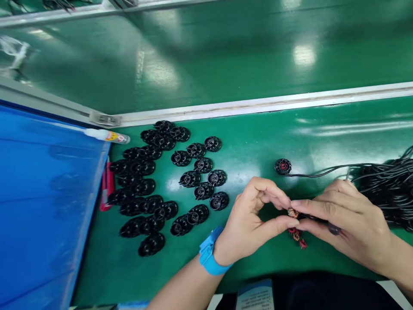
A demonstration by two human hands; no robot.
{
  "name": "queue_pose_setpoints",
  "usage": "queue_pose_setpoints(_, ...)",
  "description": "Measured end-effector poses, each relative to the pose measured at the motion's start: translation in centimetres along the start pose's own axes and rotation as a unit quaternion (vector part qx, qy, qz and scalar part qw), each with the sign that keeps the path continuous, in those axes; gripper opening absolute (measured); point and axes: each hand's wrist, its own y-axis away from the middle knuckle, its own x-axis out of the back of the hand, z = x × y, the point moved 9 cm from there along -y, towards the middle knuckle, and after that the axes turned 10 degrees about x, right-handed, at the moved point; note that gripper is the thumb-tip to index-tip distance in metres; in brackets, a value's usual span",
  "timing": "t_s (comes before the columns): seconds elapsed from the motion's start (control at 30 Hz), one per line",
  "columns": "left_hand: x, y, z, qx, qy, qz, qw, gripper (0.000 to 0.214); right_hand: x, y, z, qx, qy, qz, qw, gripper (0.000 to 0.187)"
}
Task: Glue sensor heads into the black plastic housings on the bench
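Note:
My left hand (254, 215) and my right hand (342, 217) meet over the green bench, fingertips pinched together on a small copper-wound coil (293, 212). A blue wrist strap (209, 254) circles my left wrist. Under the fingers lie small red coil parts (298, 239). My right hand also covers a dark piece whose shape I cannot make out. Beyond my hands sits a black round housing with a red coil inside (283, 166), joined to a black cable (322, 171).
Several black round housings (161, 181) are spread across the green mat (251, 142) at left. A bundle of black cables (390, 189) lies at right. A glue tube (108, 136) rests by a blue bin (45, 202). A white rail (258, 104) borders the green conveyor.

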Motion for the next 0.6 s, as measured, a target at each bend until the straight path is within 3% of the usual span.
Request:
queue_pose_setpoints(0.2, -0.1, 0.2, -0.3, 0.013, 0.004, -0.002, 1.000, 0.035, 1.2, 0.0, -0.2, 0.001, 0.010, 0.054, 0.998, 0.031)
queue_pose_setpoints(0.37, 0.1, 1.2, 1.6, -0.099, -0.063, 0.069, 0.991, 0.033, 1.1, -0.4, 0.0, -0.003, -0.031, 0.048, 0.998, 0.019)
queue_pose_setpoints(0.6, -0.6, 2.9, 3.4, -0.217, -0.172, 0.140, 0.951, 0.033, 0.6, -0.8, -0.1, -0.031, -0.023, 0.058, 0.998, 0.007)
